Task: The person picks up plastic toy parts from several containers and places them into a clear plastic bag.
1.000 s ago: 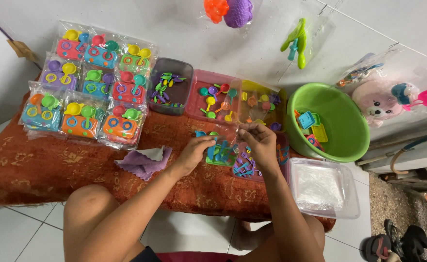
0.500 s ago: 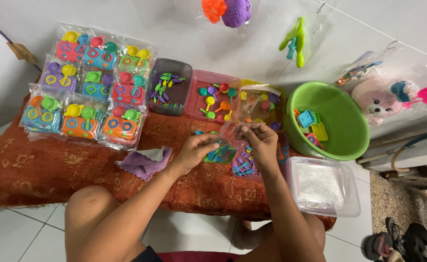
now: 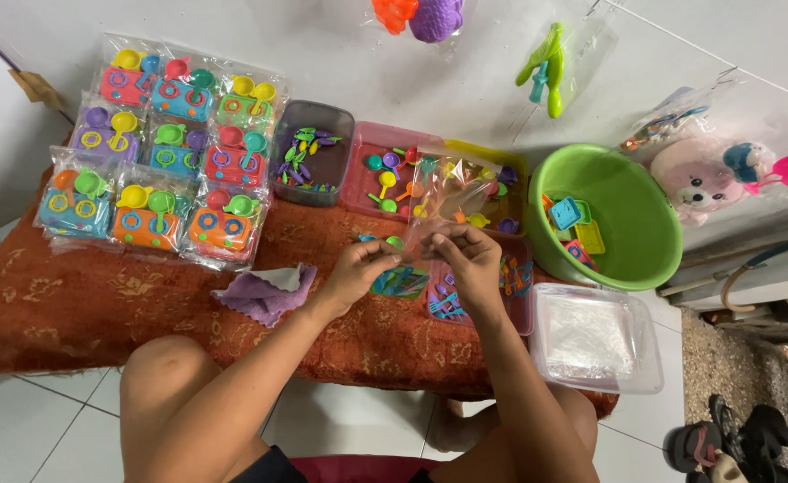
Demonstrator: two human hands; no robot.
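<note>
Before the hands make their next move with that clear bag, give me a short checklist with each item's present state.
1. Both hands on the clear plastic bag: left hand and right hand pinch its lower edge, ok.
2. Bag lifted off the table: ok.
3. Bag mouth open: cannot tell.
4. Small toy pieces inside the bag: ok.
5. Pink tray of pieces lies just beyond the hands: ok.
6. Green basin apart from the hands: ok.

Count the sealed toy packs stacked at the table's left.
9 toy packs, in three rows of three: top row by the wall, middle row, bottom row nearest the purple cloth. More may lie hidden underneath.
</note>
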